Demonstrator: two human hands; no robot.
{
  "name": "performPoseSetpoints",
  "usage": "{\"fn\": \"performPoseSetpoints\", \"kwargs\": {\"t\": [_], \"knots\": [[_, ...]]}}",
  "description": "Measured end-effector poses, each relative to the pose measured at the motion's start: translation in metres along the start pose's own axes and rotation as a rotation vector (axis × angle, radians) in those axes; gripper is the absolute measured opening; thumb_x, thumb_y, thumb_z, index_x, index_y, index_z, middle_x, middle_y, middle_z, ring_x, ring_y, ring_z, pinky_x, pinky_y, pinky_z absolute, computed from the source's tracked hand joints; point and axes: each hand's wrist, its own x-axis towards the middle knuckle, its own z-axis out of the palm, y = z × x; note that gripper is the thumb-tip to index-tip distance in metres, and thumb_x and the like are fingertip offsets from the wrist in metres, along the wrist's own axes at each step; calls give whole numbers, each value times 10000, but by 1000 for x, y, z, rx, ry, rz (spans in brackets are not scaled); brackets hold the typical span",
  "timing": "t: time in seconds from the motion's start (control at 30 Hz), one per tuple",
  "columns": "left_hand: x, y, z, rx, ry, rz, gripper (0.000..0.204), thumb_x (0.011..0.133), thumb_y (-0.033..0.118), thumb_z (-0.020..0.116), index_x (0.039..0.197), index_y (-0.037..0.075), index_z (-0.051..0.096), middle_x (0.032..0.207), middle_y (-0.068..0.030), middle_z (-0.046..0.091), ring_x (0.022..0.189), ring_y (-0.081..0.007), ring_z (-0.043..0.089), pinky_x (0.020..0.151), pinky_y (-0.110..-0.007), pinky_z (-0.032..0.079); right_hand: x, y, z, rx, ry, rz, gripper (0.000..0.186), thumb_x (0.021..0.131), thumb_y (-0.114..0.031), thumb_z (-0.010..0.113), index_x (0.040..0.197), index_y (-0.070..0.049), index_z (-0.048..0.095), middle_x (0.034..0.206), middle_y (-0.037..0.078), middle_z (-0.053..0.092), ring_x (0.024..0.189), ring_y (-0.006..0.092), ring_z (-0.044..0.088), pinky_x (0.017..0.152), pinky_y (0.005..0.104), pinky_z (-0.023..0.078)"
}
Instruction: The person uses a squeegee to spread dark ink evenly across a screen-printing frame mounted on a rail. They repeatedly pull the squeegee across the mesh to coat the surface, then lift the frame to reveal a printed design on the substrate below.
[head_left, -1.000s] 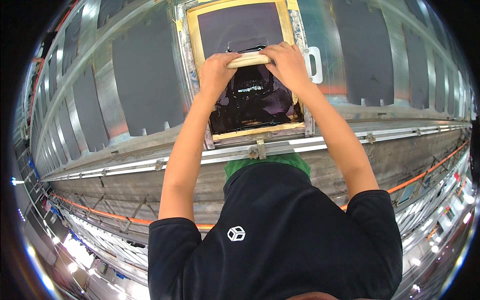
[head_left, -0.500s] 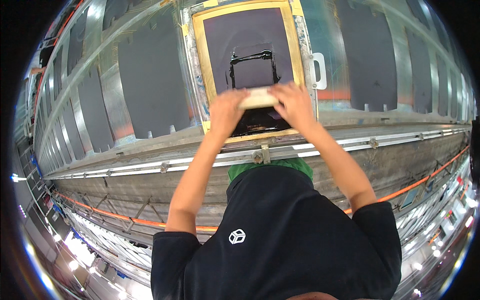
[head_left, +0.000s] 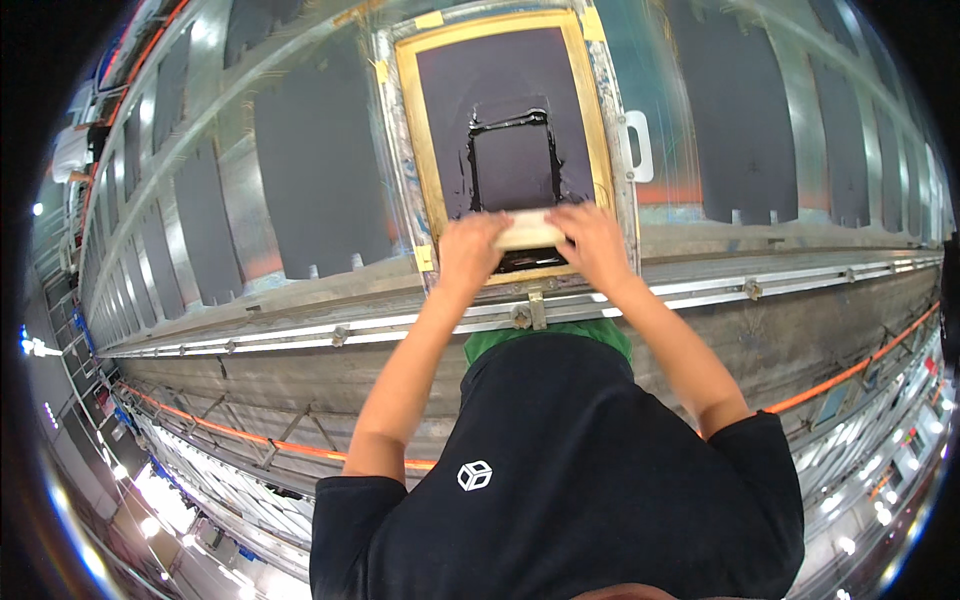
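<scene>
A screen-printing frame (head_left: 412, 150) with a yellow border and dark mesh lies on the long table in front of me. A rectangle outlined in wet black ink (head_left: 512, 160) shows in its middle. My left hand (head_left: 468, 250) and my right hand (head_left: 592, 240) both grip a pale wooden squeegee (head_left: 528, 230), held crosswise at the near end of the frame. Black ink pools just under the squeegee.
Dark fabric panels (head_left: 315, 170) lie in rows on the table to the left and right of the frame. A metal rail (head_left: 700, 290) with clamps runs along the table's near edge. A white handle (head_left: 640, 145) sticks out on the frame's right side.
Both hands have pulled the squeegee toward me down the mesh, from the middle to the near end. The inked rectangle now lies uncovered behind it.
</scene>
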Motion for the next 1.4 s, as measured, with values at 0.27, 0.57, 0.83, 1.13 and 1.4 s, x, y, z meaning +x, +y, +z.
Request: {"fn": "performPoseSetpoints", "kwargs": {"t": [0.27, 0.57, 0.83, 1.13, 1.4], "knots": [[-33, 22, 3, -23, 96, -16, 447, 705, 25, 718, 1135, 143, 756, 1213, -11, 738, 1151, -250, 656, 942, -400, 507, 38, 142, -21, 227, 523, 397, 418, 913, -285, 772, 1292, -127, 693, 1133, 79, 674, 955, 172, 609, 822, 344, 496], [-66, 29, 19, -46, 227, 85, 551, 678, -41, 690, 1196, 145, 726, 1264, -4, 719, 1198, -253, 645, 907, -398, 510, 118, 143, -43, 405, 518, 493, 257, 1000, -294, 650, 1160, -120, 751, 786, 45, 670, 719, 124, 598, 714, 312, 478], [-116, -59, -52, -121, 357, -98, 492, 711, 15, 743, 1192, 110, 711, 1182, -79, 736, 1074, -297, 688, 906, -426, 534, 163, 39, 47, 424, 676, 232, 242, 1032, -287, 639, 1143, -93, 731, 745, -4, 585, 676, 100, 511, 634, 284, 401], [-123, -225, -176, -229, -385, -330, 387, 829, 206, 797, 1181, 54, 745, 1057, -197, 751, 974, -336, 722, 853, -402, 557, 205, -108, 159, 478, 569, 495, 250, 1025, -316, 610, 1149, -135, 729, 707, 93, 599, 683, 177, 545, 720, 348, 471], [-38, -321, -195, -654, -932, -417, 450, 743, 201, 865, 1142, 24, 755, 1004, -57, 753, 914, -148, 675, 734, -297, 556, 212, -113, 167, 308, 446, 599, 273, 1016, -332, 606, 1189, -157, 725, 789, 149, 656, 737, 286, 622, 773, 398, 497]]}}
